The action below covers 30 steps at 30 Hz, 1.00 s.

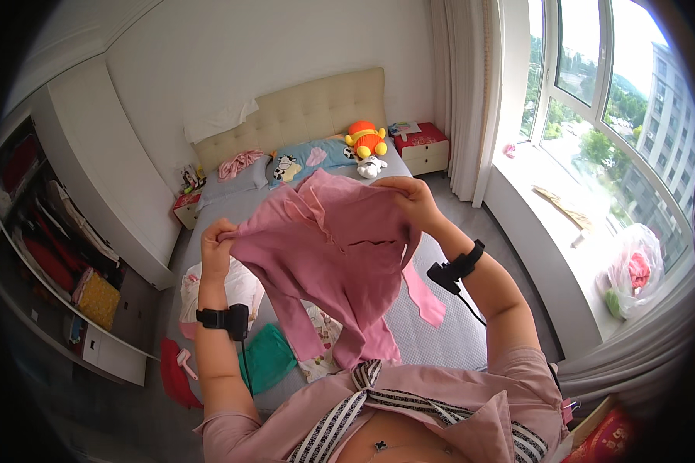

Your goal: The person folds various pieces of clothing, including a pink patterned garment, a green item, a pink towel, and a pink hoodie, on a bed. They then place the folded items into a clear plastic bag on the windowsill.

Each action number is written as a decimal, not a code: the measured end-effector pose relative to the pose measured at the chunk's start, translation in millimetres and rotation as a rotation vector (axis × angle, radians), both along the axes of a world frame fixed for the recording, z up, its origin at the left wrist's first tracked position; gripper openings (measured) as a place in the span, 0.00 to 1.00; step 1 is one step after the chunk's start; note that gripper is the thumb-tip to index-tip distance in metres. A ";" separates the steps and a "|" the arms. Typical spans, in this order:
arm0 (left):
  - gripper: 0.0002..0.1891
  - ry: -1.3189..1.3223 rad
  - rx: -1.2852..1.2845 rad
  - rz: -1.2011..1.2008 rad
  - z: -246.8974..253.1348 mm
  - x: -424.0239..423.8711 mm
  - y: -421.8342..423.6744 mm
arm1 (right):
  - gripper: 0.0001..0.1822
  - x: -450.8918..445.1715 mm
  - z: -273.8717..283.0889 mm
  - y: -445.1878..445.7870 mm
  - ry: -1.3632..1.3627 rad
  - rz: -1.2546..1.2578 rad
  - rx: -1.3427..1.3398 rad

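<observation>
A pink long-sleeved top [330, 249] hangs spread in the air above the bed, its sleeves dangling. My left hand [216, 243] grips one shoulder of it, and my right hand [408, 199] pinches the other shoulder. Both wrists wear black straps with small devices and cables. Below the top, on the grey bedspread [440, 312], lie a folded green cloth [268, 359], a patterned white garment [318, 370] and a white-and-pink garment [194, 295]. A red item [174, 382] with a pink-handled brush [186, 363] rests at the bed's left edge.
Pillows [310, 161], an orange plush toy [366, 139] and a white plush toy [372, 167] sit by the headboard [324, 110]. An open wardrobe [63, 231] stands left. The windowsill [547, 226] at right holds a plastic bag [634, 272]. Nightstands [423, 156] flank the bed.
</observation>
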<state>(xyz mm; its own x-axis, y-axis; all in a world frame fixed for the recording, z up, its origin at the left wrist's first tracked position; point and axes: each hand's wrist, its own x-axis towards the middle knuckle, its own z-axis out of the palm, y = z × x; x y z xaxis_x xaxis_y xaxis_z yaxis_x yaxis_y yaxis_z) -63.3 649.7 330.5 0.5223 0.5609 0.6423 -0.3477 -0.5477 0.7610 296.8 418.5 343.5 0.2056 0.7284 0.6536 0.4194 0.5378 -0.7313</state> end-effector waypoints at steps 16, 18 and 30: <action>0.11 0.402 0.015 0.523 -42.5 13.0 100.1 | 0.12 50.2 -37.4 112.3 -0.327 -0.527 -0.361; 0.11 0.370 0.140 0.566 -12.7 6.4 117.0 | 0.14 41.5 -9.8 106.7 -0.347 -0.603 -0.366; 0.19 0.525 -0.339 0.340 172.4 80.7 13.2 | 0.17 115.4 140.6 70.6 -0.273 -0.565 -0.312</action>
